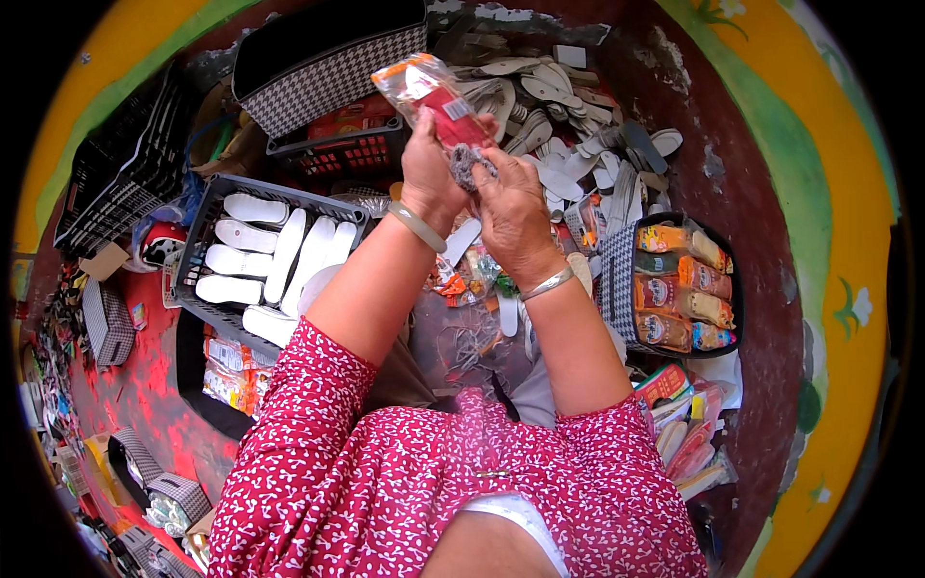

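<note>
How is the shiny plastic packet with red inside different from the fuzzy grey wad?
The clear plastic packet with red inside is long; the fuzzy grey wad is smaller and bunched. The packet looks shiny, the wad woolly. The left hand grips the packet; the right hand holds the wad. Both are being held.

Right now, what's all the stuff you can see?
Clear package: one, red and orange, upper middle
Fuzzy thing: one, grey, below package
Insole crate: one, dark grey, left
Insoles: about nine, white, in that crate
Loose insoles: many, white and grey, ahead
Other crates: several, black, upper left
Checked bins: several, black and white, left and right
Packets: about eight, mostly orange, right bin
Shirt: one, red patterned, below
Left hand: one, pale bangle, holding package
Right hand: one, silver bangle, holding fuzzy thing
</note>
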{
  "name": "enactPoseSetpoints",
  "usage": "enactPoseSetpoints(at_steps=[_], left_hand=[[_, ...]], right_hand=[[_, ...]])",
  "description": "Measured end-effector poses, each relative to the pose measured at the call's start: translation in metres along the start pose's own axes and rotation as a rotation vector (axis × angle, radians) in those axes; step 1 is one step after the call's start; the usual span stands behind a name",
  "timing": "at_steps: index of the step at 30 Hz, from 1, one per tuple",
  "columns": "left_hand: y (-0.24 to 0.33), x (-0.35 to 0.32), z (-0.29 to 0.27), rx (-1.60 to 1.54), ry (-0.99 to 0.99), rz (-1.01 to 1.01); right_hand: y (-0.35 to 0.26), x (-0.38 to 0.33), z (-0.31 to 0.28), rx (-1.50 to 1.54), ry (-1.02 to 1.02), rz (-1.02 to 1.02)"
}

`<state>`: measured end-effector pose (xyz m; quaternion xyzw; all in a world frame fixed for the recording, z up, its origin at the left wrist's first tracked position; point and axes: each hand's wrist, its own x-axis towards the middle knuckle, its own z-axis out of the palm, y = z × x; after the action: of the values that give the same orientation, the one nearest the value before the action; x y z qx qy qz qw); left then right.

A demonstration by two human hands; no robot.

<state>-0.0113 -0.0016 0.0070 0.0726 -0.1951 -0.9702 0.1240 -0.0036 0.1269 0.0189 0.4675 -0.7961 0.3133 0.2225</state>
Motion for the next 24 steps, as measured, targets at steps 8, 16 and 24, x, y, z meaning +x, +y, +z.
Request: enactPoseSetpoints(at_steps=[8,16,24], left_hand=[[0.014,0.005,-0.009,-0.055,0.032,0.004],[0.044,-0.005,0.011,-0.012,-0.146,0.101],[0.009,-0.01,0.01,-0.027,-0.105,-0.025]], right_hand=[[-0.007,-0.008,-0.013,-0.09,-0.154,-0.034],[0.064,-0.014,-0.074,0.338,0.248,0.601],[-0.002,-0.001,-0.014,0.227,0.073,0.024]])
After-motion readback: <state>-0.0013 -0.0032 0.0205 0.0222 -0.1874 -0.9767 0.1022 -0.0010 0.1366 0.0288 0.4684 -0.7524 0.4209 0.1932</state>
